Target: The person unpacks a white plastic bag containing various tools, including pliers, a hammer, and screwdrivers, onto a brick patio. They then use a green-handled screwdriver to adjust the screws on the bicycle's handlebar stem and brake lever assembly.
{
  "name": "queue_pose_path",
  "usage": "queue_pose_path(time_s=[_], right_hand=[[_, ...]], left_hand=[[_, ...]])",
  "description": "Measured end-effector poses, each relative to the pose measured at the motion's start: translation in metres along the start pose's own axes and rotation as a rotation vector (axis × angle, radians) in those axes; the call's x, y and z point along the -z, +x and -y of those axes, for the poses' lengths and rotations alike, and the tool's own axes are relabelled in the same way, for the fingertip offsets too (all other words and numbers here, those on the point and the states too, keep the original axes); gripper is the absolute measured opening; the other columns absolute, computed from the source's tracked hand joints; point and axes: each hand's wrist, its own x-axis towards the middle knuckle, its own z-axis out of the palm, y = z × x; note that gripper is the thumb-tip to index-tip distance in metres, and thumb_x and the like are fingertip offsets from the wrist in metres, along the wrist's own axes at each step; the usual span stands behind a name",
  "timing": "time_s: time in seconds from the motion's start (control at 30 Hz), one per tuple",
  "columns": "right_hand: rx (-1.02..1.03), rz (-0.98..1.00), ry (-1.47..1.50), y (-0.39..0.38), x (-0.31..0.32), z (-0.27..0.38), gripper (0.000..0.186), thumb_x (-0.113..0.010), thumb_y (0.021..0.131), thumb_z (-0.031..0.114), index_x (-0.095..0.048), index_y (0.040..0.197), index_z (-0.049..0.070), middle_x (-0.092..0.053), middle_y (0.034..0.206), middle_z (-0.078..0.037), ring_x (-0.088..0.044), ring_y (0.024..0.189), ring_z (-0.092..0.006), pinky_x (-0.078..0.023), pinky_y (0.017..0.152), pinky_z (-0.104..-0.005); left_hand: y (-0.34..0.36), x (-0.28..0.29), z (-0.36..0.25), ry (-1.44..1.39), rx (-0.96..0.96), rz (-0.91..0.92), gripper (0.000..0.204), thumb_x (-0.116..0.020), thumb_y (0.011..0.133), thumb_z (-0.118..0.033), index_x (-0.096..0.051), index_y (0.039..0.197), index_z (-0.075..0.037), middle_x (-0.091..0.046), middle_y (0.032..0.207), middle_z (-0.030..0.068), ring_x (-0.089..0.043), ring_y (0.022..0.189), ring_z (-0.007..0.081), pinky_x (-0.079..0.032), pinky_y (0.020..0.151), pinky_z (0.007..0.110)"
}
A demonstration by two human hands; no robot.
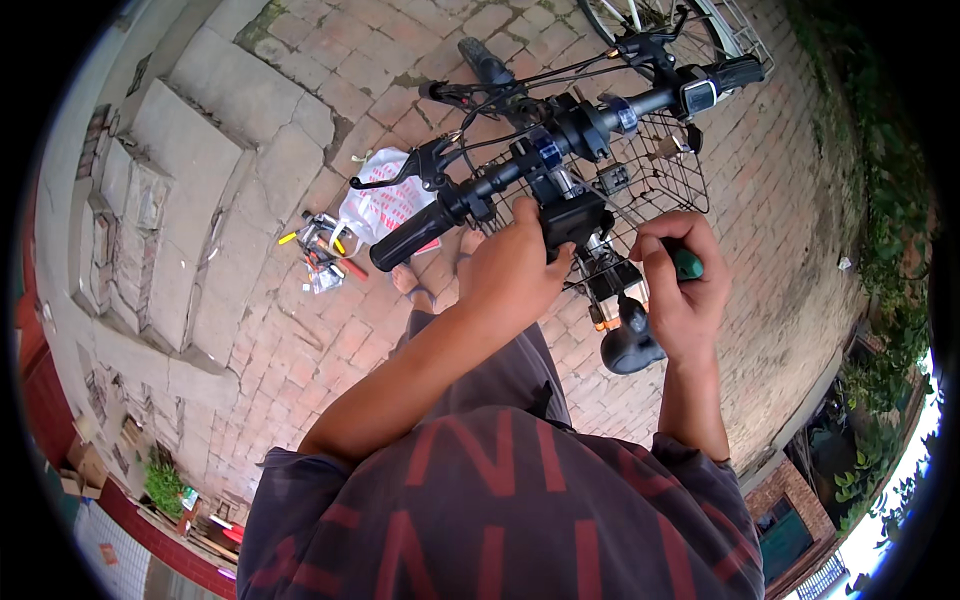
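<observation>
Black box: the squarish black plastic unit (577, 220) sits at the middle of the bicycle, just below the clamp of the black tubular handlebar (655, 102); it looks light, stiff and hard-shelled, so expect little give; its smooth face may slip under damp fingers, and its corners could crack if you squeeze hard.
Left hand: your left hand (515, 252) is closed on the box's near left side, finger along the edge and thumb at the lower corner; its side walls seem the best hold, leaving the face uncovered.
Green handle: the short, rounded green tool handle (689, 264) is clamped in the curled fingers of your right hand (690, 290); it looks light and rigid; hold it around its thick part; you cannot tell from here where its tip lies.
Handlebar: likely heavy and apt to swing with the front wheel; the ribbed black rubber grip (410, 237) should give the surest purchase.
Saddle: the padded black seat (630, 350) lies near your right wrist; probably softer than the box.
Ground: assorted small tools (325, 250) lie beside a white plastic bag with red print (385, 190), well apart from both hands.
</observation>
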Motion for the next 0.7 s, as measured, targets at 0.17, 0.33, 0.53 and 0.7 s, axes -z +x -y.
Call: queue_pose_path(time_s=[0.17, 0.33, 0.53, 0.7], right_hand=[[-0.065, -0.038, 0.151, 0.002, -0.001, -0.002, 0.007, -0.059, 0.087, 0.001, -0.059, 0.093, 0.0, -0.059, 0.075, -0.002, -0.054, 0.069, -0.0069, -0.043, 0.063, -0.0214], [-0.12, -0.023, 0.241, 0.003, 0.001, -0.008, 0.008, -0.057, 0.087, -0.001, -0.059, 0.095, 0.0, -0.061, 0.08, -0.004, -0.057, 0.073, -0.0086, -0.044, 0.066, -0.0221], [0.295, -0.032, -0.128, 0.014, -0.006, -0.035, 0.022, -0.062, 0.081, -0.007, -0.064, 0.101, 0.002, -0.067, 0.093, -0.01, -0.06, 0.079, -0.0189, -0.047, 0.07, -0.028], [0.557, 0.019, -0.333, 0.019, -0.027, -0.052, 0.037, -0.069, 0.072, -0.007, -0.065, 0.107, 0.005, -0.068, 0.107, -0.01, -0.062, 0.087, -0.026, -0.048, 0.076, -0.0338]], left_hand=[[0.012, -0.048, 0.05, -0.317, -0.285, -0.165, 0.044, -0.07, 0.083, -0.025, -0.048, 0.107, 0.005, -0.065, 0.073, 0.0176, -0.068, 0.069, 0.0276, -0.053, 0.061, 0.037], [0.011, -0.064, 0.057, -0.975, -0.172, 0.005, 0.046, -0.073, 0.083, -0.031, -0.055, 0.106, 0.005, -0.063, 0.068, 0.0129, -0.066, 0.065, 0.017, -0.05, 0.058, 0.032], [0.01, -0.005, 0.039, -0.346, -0.159, 0.17, 0.03, -0.071, 0.085, -0.027, -0.066, 0.099, -0.001, -0.065, 0.073, 0.009, -0.064, 0.069, 0.0163, -0.047, 0.062, 0.032], [0.011, 0.017, 0.023, 0.04, -0.19, 0.23, 0.027, -0.067, 0.082, -0.024, -0.066, 0.092, 0.002, -0.065, 0.073, 0.0208, -0.063, 0.068, 0.0361, -0.048, 0.063, 0.041]])
